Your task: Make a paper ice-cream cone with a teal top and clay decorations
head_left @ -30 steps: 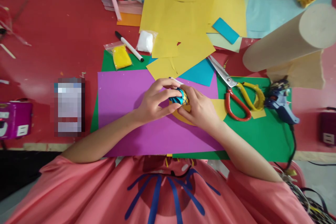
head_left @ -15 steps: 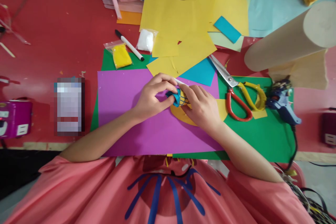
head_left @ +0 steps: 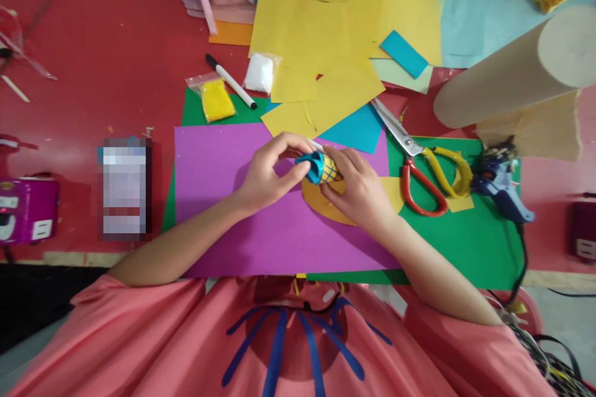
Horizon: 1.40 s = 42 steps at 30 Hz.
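Observation:
A small paper roll (head_left: 328, 169), yellow with dark grid lines and curled blue paper at its left end, is held over the purple sheet (head_left: 223, 223). My right hand (head_left: 361, 183) wraps round its yellow part, thumb below and fingers above. My left hand (head_left: 270, 170) pinches the blue paper (head_left: 311, 165) between thumb and fingers; the fingertips behind it are partly hidden. Beneath my right hand lies an orange-yellow paper piece (head_left: 326, 206) with a curved edge. A thin white stick-like thing (head_left: 316, 144) shows just beyond the roll.
Scissors (head_left: 404, 136) with red and yellow handles lie to the right, beside a blue glue gun (head_left: 500, 183) and a large cardboard tube (head_left: 503, 68). Yellow sheets (head_left: 326, 31), a marker (head_left: 231, 82) and bags of yellow (head_left: 218, 101) and white (head_left: 260, 72) material lie beyond. A phone (head_left: 124, 189) is left.
My left fingers have loosened and shifted on the blue paper, so more of its curled end shows. The roll has turned slightly in my right hand.

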{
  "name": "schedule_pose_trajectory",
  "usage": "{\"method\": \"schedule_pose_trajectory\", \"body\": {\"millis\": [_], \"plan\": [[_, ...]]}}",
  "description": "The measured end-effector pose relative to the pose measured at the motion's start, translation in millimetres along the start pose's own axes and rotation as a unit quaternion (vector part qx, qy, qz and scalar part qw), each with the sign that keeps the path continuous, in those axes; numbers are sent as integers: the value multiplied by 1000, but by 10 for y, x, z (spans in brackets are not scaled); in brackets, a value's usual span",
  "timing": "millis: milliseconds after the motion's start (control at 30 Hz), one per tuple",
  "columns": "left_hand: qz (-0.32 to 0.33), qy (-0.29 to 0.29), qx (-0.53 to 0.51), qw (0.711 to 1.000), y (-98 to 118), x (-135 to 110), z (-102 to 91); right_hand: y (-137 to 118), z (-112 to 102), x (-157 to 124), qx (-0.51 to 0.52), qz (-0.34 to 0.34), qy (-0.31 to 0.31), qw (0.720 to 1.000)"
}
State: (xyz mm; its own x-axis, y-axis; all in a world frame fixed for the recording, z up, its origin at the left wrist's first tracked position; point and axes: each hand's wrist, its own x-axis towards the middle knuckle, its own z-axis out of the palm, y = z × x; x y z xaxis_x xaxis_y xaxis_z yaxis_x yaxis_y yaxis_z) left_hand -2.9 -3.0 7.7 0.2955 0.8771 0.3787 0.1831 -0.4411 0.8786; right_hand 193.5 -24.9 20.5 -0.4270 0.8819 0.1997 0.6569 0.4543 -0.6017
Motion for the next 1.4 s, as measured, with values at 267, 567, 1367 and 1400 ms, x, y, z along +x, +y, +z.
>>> {"method": "schedule_pose_trajectory", "body": {"millis": [267, 567, 1367, 1400], "plan": [[-9, -49, -87, 995, 3, -69, 126, -79, 135, -35, 260, 69, -68, 961], [-20, -20, -147, 989, -22, -12, 84, -97, 207, -49, 333, 105, -48, 936], [-169, -75, -274, 944, -59, -13, 75, -151, 211, -17, 720, 182, -174, 646], [-185, -81, -293, 934, -48, -1, 73, -130, 218, -15, 724, 182, -167, 644]]}}
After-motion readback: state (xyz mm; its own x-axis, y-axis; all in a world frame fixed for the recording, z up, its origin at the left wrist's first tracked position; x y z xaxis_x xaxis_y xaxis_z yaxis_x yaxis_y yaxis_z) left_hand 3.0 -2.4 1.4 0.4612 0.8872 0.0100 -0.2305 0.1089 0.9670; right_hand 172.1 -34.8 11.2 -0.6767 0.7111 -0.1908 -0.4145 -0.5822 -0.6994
